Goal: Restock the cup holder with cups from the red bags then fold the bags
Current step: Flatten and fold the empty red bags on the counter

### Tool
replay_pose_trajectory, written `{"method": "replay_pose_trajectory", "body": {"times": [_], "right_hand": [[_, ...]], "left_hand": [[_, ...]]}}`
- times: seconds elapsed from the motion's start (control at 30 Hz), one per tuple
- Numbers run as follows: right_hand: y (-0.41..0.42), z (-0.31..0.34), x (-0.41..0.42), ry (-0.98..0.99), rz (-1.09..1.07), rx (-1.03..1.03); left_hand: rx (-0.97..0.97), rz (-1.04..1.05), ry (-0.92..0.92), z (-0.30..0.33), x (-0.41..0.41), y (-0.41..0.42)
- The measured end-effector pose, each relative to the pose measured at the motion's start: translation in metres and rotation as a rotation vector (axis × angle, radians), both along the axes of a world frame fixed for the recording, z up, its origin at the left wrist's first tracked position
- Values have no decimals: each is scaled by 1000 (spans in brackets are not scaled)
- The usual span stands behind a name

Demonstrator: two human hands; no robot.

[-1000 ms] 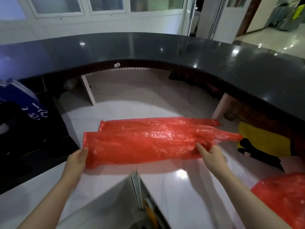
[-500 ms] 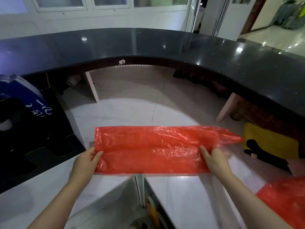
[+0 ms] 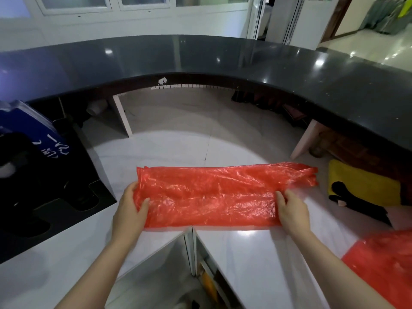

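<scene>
Both hands, left hand [image 3: 129, 210] and right hand [image 3: 292, 210], fingers pinching the red bag [image 3: 207, 197] ends (slippery plastic); folded layers could slide apart on the bench [image 3: 256, 253].

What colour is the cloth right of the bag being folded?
Yellow, with a black shape on it: the folded yellow cloth beside the translucent red plastic bag, head view.

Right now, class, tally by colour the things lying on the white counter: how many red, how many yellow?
Red: 2, the red bag under both hands and a second red bag.
Yellow: 1, the yellow cloth.
Total: 3.
</scene>
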State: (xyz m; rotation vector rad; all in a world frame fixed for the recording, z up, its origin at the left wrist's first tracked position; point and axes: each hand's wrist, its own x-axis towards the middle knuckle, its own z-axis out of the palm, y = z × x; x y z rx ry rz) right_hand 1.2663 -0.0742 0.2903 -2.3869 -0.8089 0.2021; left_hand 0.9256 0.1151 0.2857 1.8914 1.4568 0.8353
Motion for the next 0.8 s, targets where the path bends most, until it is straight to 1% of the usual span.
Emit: {"method": "replay_pose_trajectory", "body": {"times": [0.07,0.2,0.3,0.4,0.47,0.57,0.67,0.73,0.8], "right_hand": [[-3,-1,-1,8,-12,11],[-8,-4,0,18,-54,-15],[-10,-1,0,70,-92,13],[-16,3,-1,85,-124,75],[-20,3,1,90,-121,64],[-24,2,5,35,-53,-37],[-23,0,8,25,-63,-87],[-22,-1,10,30,-94,-67],[-22,1,8,66,-130,14]], "left_hand": [[42,-4,2,1,5,-1],[39,58,-19,0,6,-1],[52,21,-7,-4,5,0],[31,-15,-51,-5,6,4],[15,-58,-59,-4,6,6],[20,-90,44,-6,6,6],[11,-59,122,-7,10,5],[7,-51,138,-5,12,6],[16,-72,132,-3,12,7]]}}
